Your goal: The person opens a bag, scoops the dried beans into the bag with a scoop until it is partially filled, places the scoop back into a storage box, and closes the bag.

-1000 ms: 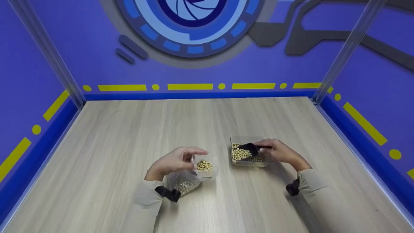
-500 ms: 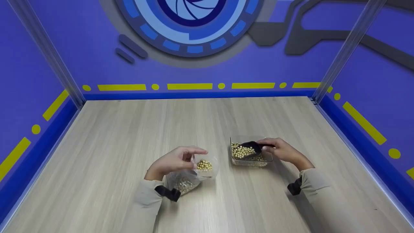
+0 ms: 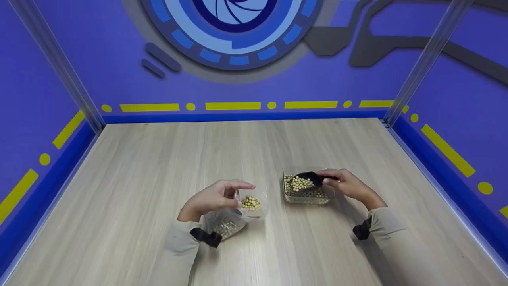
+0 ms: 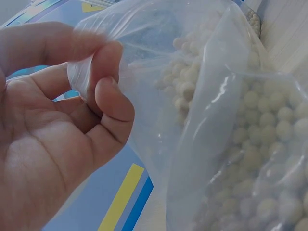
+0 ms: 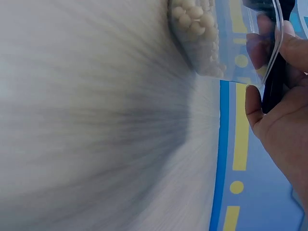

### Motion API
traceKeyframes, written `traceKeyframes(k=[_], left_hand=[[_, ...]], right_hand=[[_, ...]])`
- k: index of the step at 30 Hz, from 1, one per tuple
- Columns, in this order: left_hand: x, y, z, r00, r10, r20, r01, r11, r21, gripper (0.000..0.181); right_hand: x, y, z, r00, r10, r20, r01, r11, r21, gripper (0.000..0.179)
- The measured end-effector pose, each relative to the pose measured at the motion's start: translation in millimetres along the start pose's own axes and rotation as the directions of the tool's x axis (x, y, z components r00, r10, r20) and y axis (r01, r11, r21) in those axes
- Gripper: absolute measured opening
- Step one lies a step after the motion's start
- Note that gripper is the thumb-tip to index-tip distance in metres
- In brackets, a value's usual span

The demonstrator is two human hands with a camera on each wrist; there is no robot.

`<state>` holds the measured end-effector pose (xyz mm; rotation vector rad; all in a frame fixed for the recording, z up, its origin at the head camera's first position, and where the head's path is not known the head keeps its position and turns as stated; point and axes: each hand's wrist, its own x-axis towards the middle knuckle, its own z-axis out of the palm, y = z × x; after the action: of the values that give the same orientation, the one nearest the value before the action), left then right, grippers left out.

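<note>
A clear plastic bag [image 3: 224, 224] of round, pale yellow soybean-like beans lies on the table, its mouth spread wide with beans [image 3: 251, 203] showing inside. My left hand [image 3: 216, 196] pinches the bag's rim between thumb and fingers; in the left wrist view the thumb [image 4: 113, 101] presses the film against a finger. To the right stands a clear rectangular container [image 3: 307, 200] of the same beans. My right hand [image 3: 345, 184] grips the handle of a black scoop [image 3: 313, 178], which is heaped with beans over the container. In the right wrist view, the container wall [image 5: 240, 62] partly covers the fingers.
The wood-grain table [image 3: 190, 155] runs back to blue-purple panels [image 3: 222, 91] with yellow marks. Similar panels stand at left and right, with metal posts at the back corners. Bare tabletop separates bag and container. Black straps [image 3: 206, 237] circle both wrists.
The scoop has come up out of the beans, tilted level and filled with beans. My right hand has shifted slightly right. The left hand and bag have stayed in place.
</note>
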<state>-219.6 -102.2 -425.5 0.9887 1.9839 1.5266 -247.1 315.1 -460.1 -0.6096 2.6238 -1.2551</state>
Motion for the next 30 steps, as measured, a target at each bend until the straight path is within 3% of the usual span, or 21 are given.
traceKeyframes(k=[6,20,30], left_hand=[[0.7,-1.2,-0.2,1.000,0.004,-0.002,-0.004,1.000,-0.003,0.049],[0.7,-1.4,-0.1,1.000,-0.021,-0.021,0.021,1.000,0.019,0.049],[0.5,-2.5,0.0,0.999,-0.022,-0.031,0.022,1.000,0.008,0.050]], right_hand=[[0.7,-3,-5,1.000,0.005,-0.015,-0.005,1.000,0.011,0.038],[11.4,-29,-18,0.995,-0.078,-0.065,0.079,0.997,0.009,0.035],[18.0,-44,-5,0.975,-0.216,-0.055,0.214,0.976,-0.031,0.032]])
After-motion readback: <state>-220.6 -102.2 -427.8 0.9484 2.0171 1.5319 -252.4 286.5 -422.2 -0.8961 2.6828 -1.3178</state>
